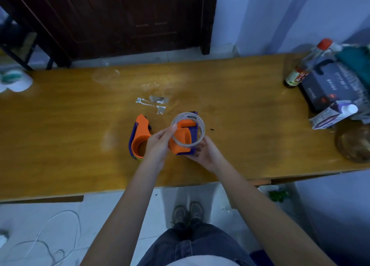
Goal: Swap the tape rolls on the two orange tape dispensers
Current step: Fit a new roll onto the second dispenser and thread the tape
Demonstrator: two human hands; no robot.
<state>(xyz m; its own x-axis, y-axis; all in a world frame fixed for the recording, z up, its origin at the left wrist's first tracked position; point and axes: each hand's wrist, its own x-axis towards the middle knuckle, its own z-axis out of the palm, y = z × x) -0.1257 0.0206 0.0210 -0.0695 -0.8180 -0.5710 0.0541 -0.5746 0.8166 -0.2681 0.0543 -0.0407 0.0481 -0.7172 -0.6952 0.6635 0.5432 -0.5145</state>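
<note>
Two orange and purple tape dispensers are over the wooden table (pixel 60 145). One dispenser (pixel 139 137) lies on the table at the left of my hands, its round hub showing no roll. My right hand (pixel 206 152) grips the other dispenser (pixel 185 140) from below and lifts it off the table. My left hand (pixel 160 140) pinches the left rim of a thin clear tape roll (pixel 201 125), which sits loosely around that dispenser's orange hub.
Torn tape scraps (pixel 158 103) stick to the table behind the dispensers. A bottle (pixel 308 65), a dark box (pixel 336 85) and a carton (pixel 334 115) crowd the right end. White rolls (pixel 16 81) sit at the far left. My shoes (pixel 188 213) are below the table edge.
</note>
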